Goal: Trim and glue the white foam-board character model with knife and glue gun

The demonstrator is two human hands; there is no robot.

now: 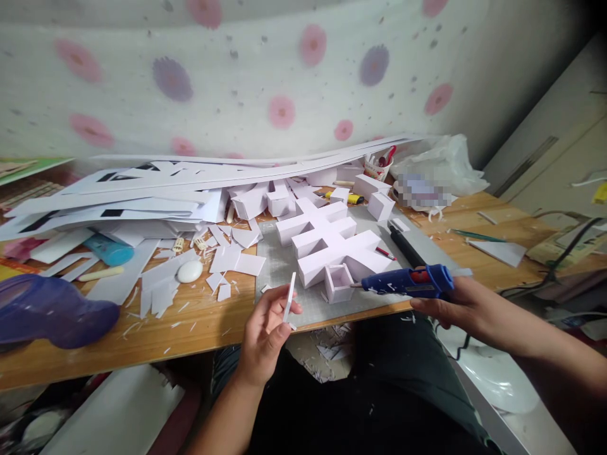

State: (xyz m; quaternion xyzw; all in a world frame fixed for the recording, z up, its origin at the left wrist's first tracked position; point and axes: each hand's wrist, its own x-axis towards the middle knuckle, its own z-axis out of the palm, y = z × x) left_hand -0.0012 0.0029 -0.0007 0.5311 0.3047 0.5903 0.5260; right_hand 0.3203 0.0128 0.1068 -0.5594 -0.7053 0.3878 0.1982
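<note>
Between the thumb and fingers of my left hand stands a small flat piece of white foam board, seen nearly edge-on. My right hand grips a blue hot glue gun, its nozzle pointing left. The nozzle tip is at the right side of a small open white box; whether it touches cannot be made out. That box stands at the near end of a large branching white foam board shape, which lies on a grey cutting mat.
White offcuts and a round white object lie to the left, near a purple container. Stacked white sheets fill the back. A yellow cutter, a black stick-like tool and a white cup are further back.
</note>
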